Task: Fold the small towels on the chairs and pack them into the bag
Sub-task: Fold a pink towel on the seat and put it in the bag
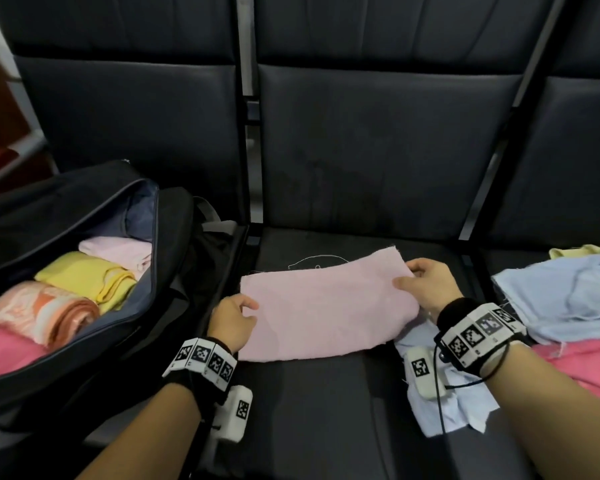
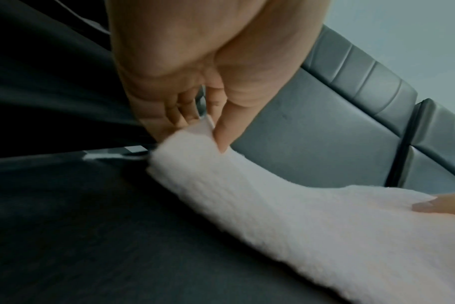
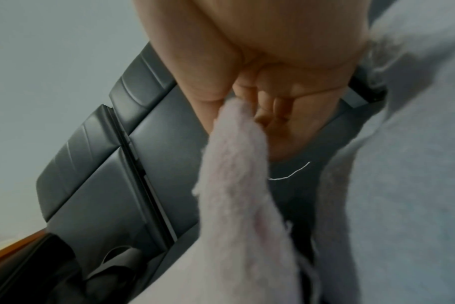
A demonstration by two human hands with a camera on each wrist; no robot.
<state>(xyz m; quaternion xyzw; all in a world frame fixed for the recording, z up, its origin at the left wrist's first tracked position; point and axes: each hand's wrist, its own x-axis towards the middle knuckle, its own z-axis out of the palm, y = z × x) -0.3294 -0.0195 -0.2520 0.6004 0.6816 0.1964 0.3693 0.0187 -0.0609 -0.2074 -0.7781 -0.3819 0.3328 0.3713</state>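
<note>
Two hands low over the seat (image 1: 326, 393), left hand (image 1: 232, 323) and right hand (image 1: 426, 285) pinching pink towel (image 1: 326, 306) ends

Middle seat (image 1: 326, 410): bare cushion lying open in front of the pale pink towel (image 1: 326, 306), which is covering the centre. Left hand (image 1: 234, 323) and right hand (image 1: 426, 285) are pinching its two ends. Left: open bag (image 1: 167, 258) crowding the seat gap, folded towels (image 1: 84, 275) taking up most of its mouth. Right: loose towel pile (image 1: 568, 306) spilling over the divider, a light blue cloth (image 1: 447, 400) lying under the right wrist.
</note>
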